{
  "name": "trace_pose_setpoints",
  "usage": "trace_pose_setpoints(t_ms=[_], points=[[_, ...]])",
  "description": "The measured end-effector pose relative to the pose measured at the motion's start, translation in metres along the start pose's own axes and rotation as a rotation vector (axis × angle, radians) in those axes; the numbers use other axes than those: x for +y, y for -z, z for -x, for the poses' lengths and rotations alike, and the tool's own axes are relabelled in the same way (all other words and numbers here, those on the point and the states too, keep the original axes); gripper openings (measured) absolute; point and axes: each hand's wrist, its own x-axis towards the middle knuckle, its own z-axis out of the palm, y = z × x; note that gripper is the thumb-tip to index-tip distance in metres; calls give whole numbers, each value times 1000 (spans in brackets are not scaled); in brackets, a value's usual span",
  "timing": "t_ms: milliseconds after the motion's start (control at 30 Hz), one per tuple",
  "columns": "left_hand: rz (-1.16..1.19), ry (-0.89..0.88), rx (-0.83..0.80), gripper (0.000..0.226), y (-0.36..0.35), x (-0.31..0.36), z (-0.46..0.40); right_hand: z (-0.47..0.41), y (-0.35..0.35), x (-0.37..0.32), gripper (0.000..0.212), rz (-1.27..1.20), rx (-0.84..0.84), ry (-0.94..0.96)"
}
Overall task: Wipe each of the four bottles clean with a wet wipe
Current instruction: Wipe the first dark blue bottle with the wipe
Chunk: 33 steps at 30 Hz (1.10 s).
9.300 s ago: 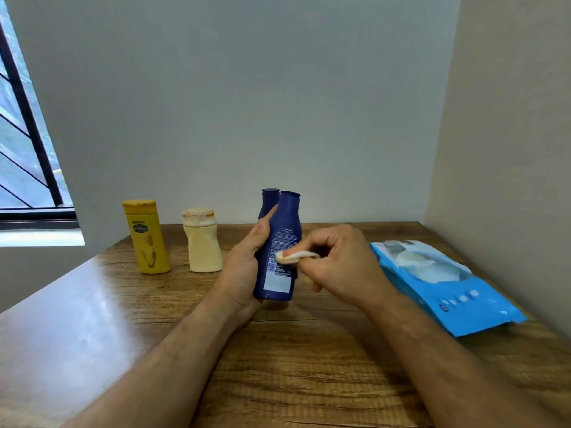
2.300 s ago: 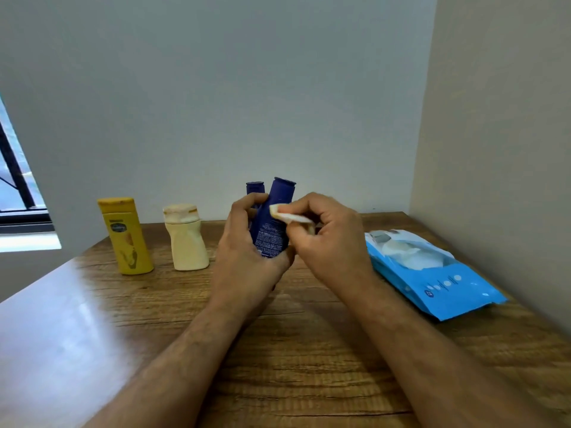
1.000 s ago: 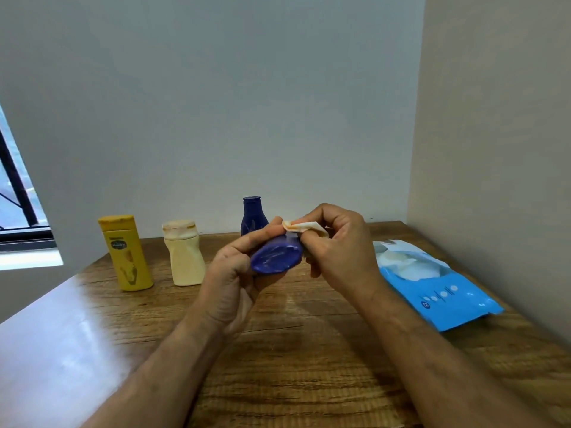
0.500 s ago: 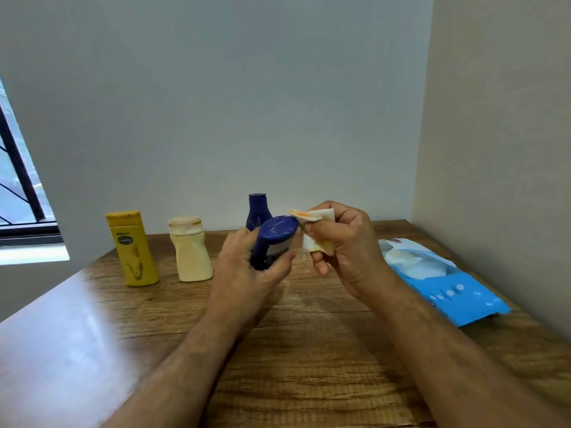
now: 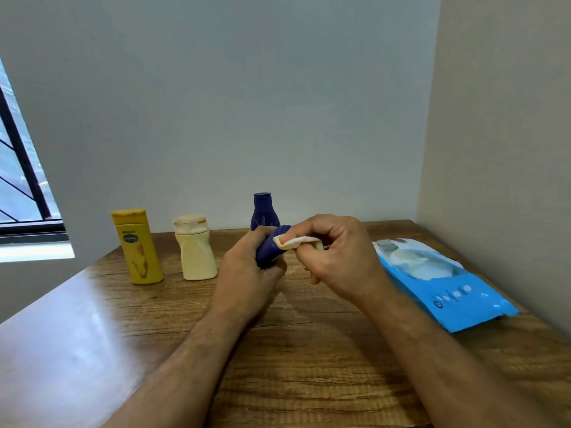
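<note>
My left hand grips a dark blue bottle, tilted with one end toward my right hand. My right hand pinches a folded, stained wet wipe and presses it against that end of the bottle. A second dark blue bottle stands upright behind my hands. A cream bottle and a yellow bottle stand upright at the left on the wooden table.
A blue pack of wet wipes lies at the right, close to the beige side wall. A grey wall runs behind the bottles. A window with dark bars is at the far left.
The held bottle has dropped lower and tilted further into my left fist. My right hand has brought the wipe from beside the bottle onto its end.
</note>
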Motion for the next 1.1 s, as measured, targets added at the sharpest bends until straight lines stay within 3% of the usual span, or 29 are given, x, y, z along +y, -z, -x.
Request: trace_pose_setpoints(t_ms=[267,500,800,1100], points=[[-18,-8,9,40,-4,-2,-3,-2,-5,9,19,53,131,-63],[8,-19,0,41,-4,-3,-5,1,-7,5,21,44,26,39],[65,-34,0,41,-2,0,-1,-5,-9,9,17,83,200,-66],[111,-16,12,44,-2,-3,-5,-2,-8,2,25,24,55,104]])
